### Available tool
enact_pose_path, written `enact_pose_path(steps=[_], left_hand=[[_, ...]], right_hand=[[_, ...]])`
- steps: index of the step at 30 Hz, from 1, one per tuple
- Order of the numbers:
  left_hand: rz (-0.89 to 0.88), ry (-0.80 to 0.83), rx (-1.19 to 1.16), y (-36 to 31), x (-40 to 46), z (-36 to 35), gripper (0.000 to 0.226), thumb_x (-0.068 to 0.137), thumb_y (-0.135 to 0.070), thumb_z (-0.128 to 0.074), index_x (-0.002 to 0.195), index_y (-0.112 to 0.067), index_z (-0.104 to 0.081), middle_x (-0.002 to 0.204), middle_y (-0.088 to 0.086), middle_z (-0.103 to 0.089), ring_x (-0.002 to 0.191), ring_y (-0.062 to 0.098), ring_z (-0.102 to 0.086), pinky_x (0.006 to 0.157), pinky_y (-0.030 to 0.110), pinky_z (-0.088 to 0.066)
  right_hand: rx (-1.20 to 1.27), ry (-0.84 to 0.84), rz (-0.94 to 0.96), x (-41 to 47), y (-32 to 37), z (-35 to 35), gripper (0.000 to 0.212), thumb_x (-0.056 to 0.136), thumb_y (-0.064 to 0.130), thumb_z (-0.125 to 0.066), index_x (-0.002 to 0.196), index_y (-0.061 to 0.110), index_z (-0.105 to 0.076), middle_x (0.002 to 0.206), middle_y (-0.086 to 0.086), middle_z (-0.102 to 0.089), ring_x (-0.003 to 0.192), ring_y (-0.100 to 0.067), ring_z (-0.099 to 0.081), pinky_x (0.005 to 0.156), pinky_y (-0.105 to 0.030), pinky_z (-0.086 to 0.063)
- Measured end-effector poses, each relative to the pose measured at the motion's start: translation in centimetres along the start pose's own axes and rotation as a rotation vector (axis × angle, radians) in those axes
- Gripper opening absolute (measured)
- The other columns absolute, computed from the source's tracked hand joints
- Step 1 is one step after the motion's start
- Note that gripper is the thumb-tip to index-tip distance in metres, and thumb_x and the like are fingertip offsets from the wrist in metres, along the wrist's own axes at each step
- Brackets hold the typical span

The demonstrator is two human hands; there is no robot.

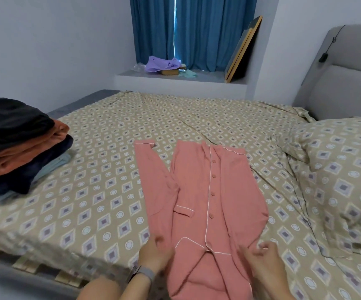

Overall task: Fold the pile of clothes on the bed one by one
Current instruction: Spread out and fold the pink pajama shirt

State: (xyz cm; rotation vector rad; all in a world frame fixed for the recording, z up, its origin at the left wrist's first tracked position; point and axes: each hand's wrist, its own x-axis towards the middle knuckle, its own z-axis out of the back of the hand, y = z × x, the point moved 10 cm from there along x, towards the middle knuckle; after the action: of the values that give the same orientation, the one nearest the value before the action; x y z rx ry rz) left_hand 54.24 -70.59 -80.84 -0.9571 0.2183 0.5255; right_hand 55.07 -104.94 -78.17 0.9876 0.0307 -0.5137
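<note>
Both hands gripped the pink shirt (207, 191) at its near end, left hand (154, 254) and right hand (266, 258) either side of the buttons, sleeves stretching beyond the fingers (259, 247).

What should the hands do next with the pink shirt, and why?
Probably fold the left sleeve across the pink shirt. It lies buttoned and flat on the bed, the right side looks already tucked in, and both hands hold the near end.
</note>
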Motion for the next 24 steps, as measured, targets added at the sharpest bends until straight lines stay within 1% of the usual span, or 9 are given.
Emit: enact_pose_path(steps=[2, 6, 9, 13, 15, 18, 20, 22, 24], left_hand=[[0.008, -0.121, -0.056, -0.7, 1.8, 2.3, 0.058, 0.082, -0.032, -0.069, 0.130, -0.008, -0.047, 0.122, 0.010, -0.062, 0.112, 0.025, -0.059, 0.094, 0.028, -0.044], [0.089, -0.162, -0.107, -1.2, 6.2, 4.2, 0.066, 0.082, -0.029, -0.070, 0.129, 0.007, -0.043, 0.124, 0.020, -0.059, 0.113, 0.034, -0.058, 0.090, 0.032, -0.046], [0.136, -0.101, -0.147, -1.6, 9.2, 4.5, 0.052, 0.081, -0.030, -0.071, 0.113, 0.002, -0.046, 0.108, 0.009, -0.059, 0.091, 0.027, -0.058, 0.073, 0.028, -0.045], [0.238, -0.014, -0.553, -1.1, 13.0, 3.3, 0.067, 0.052, -0.023, -0.078, 0.111, -0.001, -0.055, 0.100, 0.012, -0.068, 0.086, 0.029, -0.067, 0.081, 0.038, -0.057], [0.193, -0.049, -0.611, -2.5, 13.8, 3.9, 0.067, 0.057, -0.009, -0.073, 0.121, -0.001, -0.055, 0.101, 0.012, -0.067, 0.089, 0.029, -0.065, 0.080, 0.033, -0.054], [-0.158, -0.111, -0.139, -7.8, 12.6, 5.1, 0.060, 0.086, -0.006, -0.051, 0.142, -0.021, -0.036, 0.114, 0.007, -0.062, 0.103, 0.028, -0.061, 0.080, 0.024, -0.044], [-0.370, -0.114, 0.292, -10.9, 11.0, 4.0, 0.059, 0.097, -0.014, -0.035, 0.145, -0.041, -0.017, 0.117, 0.004, -0.059, 0.104, 0.027, -0.062, 0.077, 0.032, -0.044], [-0.422, -0.003, 0.569, -11.0, 11.0, 1.5, 0.052, 0.101, -0.015, -0.028, 0.143, -0.042, -0.016, 0.113, 0.009, -0.045, 0.104, 0.031, -0.060, 0.075, 0.038, -0.042], [-0.438, 0.171, 0.691, -10.4, 11.1, -0.7, 0.047, 0.102, -0.016, -0.031, 0.142, -0.037, -0.023, 0.111, 0.011, -0.034, 0.099, 0.035, -0.055, 0.072, 0.038, -0.035]], right_hand=[[-0.124, -0.048, 0.170, 2.0, 4.0, 0.3, 0.055, 0.069, 0.042, -0.082, 0.103, 0.014, -0.049, 0.094, -0.001, -0.059, 0.087, -0.022, -0.062, 0.079, -0.036, -0.047], [-0.278, 0.123, 0.285, 5.6, 10.0, -4.0, 0.035, 0.077, 0.027, -0.078, 0.101, 0.016, -0.055, 0.095, 0.001, -0.061, 0.089, -0.019, -0.059, 0.073, -0.026, -0.038], [-0.390, 0.244, 0.427, 7.0, 14.0, -9.2, 0.024, 0.080, 0.021, -0.074, 0.096, 0.020, -0.056, 0.093, 0.004, -0.061, 0.076, -0.011, -0.054, 0.068, -0.021, -0.033], [-0.442, 0.379, 0.495, 7.7, 17.6, -16.2, 0.021, 0.081, 0.017, -0.068, 0.096, 0.023, -0.054, 0.096, 0.007, -0.059, 0.072, -0.007, -0.050, 0.066, -0.017, -0.035], [-0.443, 0.409, 0.546, 7.8, 20.1, -19.2, 0.021, 0.082, 0.020, -0.068, 0.100, 0.021, -0.058, 0.098, 0.007, -0.060, 0.077, -0.007, -0.051, 0.070, -0.015, -0.038], [-0.383, 0.402, 0.698, 7.9, 25.1, -22.9, 0.032, 0.083, 0.031, -0.072, 0.109, 0.014, -0.065, 0.107, 0.001, -0.066, 0.093, -0.013, -0.058, 0.085, -0.018, -0.041], [-0.363, 0.430, 0.740, 8.1, 28.1, -25.3, 0.047, 0.082, 0.040, -0.073, 0.119, 0.014, -0.062, 0.115, 0.002, -0.064, 0.101, -0.012, -0.059, 0.081, -0.015, -0.037], [-0.371, 0.528, 0.697, 9.1, 29.4, -28.7, 0.067, 0.078, 0.050, -0.074, 0.131, 0.014, -0.053, 0.128, 0.002, -0.058, 0.109, -0.011, -0.059, 0.084, -0.016, -0.038], [-0.459, 0.609, 0.648, 10.2, 29.6, -32.6, 0.089, 0.073, 0.057, -0.075, 0.141, 0.013, -0.040, 0.139, -0.002, -0.048, 0.122, -0.017, -0.054, 0.095, -0.027, -0.044]])
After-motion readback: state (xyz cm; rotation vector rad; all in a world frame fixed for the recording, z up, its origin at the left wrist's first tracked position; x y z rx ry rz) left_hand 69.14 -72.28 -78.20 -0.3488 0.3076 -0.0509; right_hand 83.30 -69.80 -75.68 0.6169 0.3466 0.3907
